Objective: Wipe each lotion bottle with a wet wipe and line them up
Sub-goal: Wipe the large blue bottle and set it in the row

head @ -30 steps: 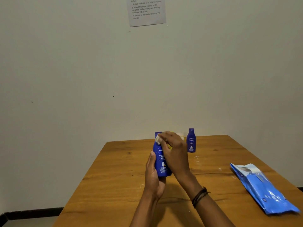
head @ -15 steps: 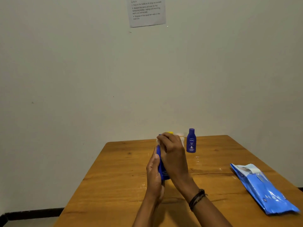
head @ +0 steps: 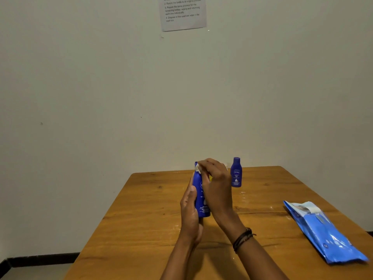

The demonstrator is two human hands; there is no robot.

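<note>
My left hand point(head: 190, 211) grips the lower part of a large blue lotion bottle point(head: 199, 196), held upright above the wooden table point(head: 141, 219). My right hand point(head: 217, 184) covers the bottle's right side and pinches a white wet wipe point(head: 198, 168) against its top. A small blue lotion bottle point(head: 236, 172) stands upright near the table's far edge, to the right of my hands. A yellow object point(head: 210, 177) behind my right hand is mostly hidden.
A blue pack of wet wipes point(head: 325, 233) lies at the table's right side, its flap lifted. A printed sheet point(head: 182, 13) hangs on the wall behind. The table's far edge meets the wall.
The large bottle has turned in my hands, first edge-on, now showing part of its label again. My right hand with the wipe stays at the bottle's top.
</note>
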